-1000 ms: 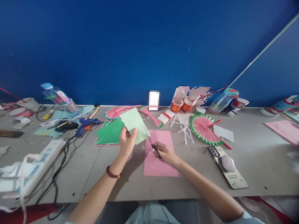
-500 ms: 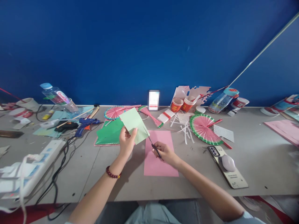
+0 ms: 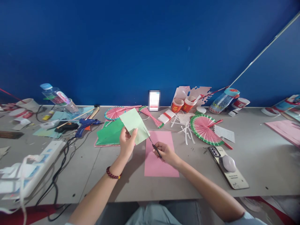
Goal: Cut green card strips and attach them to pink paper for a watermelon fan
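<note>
A pale green sheet of paper [image 3: 134, 122] is pinched in my left hand [image 3: 127, 140], thumb on top and the other fingers mostly hidden behind it. My right hand [image 3: 165, 152] is wrapped round the dark handles of a pair of scissors [image 3: 153, 145]. The blades point up and left and meet the lower right edge of the pale green sheet. Below my right hand a pink sheet of paper [image 3: 160, 167] lies flat on the table. Bright green paper [image 3: 109, 134] lies behind and left of my left hand.
Watermelon-patterned paper fans [image 3: 206, 129], red paper cups [image 3: 177, 105] and white paper strips [image 3: 187, 132] lie or stand beyond. A phone [image 3: 234, 176] sits at right. A blue glue gun [image 3: 86, 123], a power strip [image 3: 42, 165] and cables occupy the left.
The scissors' handles look slightly closer together than before. Both hands and the pale green sheet stay in nearly the same place.
</note>
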Action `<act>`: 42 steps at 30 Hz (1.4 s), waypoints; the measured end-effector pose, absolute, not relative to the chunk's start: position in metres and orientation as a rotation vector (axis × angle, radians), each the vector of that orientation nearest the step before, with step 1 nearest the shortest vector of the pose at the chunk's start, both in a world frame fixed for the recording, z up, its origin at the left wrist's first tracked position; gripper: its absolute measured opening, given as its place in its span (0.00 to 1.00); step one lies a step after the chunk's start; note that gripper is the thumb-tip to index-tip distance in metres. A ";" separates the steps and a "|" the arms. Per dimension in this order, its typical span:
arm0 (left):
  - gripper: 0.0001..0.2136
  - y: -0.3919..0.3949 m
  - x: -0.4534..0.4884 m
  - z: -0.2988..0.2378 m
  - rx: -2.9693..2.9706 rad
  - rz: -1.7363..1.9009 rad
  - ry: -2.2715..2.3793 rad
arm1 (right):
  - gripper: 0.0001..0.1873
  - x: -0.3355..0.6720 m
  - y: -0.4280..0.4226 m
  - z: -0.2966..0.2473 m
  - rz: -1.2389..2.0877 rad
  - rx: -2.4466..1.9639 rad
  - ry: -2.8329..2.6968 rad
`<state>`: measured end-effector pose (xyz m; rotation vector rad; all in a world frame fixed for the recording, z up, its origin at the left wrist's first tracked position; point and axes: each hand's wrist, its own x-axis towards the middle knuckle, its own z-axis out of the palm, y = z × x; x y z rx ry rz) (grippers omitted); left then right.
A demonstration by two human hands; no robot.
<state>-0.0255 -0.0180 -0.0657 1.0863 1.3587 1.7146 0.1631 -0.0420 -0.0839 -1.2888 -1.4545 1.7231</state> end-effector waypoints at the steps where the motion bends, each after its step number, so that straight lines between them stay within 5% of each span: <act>1: 0.17 -0.018 -0.026 -0.066 1.090 1.714 1.359 | 0.14 0.163 -0.042 -0.084 1.723 -1.292 -1.455; 42: 0.17 -0.014 -0.028 -0.073 0.885 1.542 1.437 | 0.16 0.162 -0.041 -0.087 1.712 -1.262 -1.418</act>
